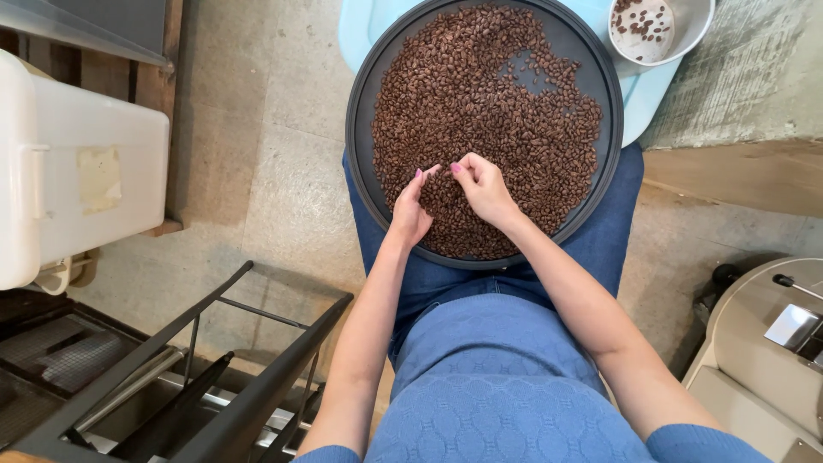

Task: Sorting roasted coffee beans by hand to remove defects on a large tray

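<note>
sorting coffee beans [480, 111] — both hands [446, 201]

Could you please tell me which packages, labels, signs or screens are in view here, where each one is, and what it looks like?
Label: a pale beige, roughly square patch stuck on the top of the white plastic container at the left edge; any writing is too faint to tell.
No package, sign or screen shows elsewhere; the round dark tray of brown beans on the person's lap and the small white cup at upper right carry no visible label.
</note>
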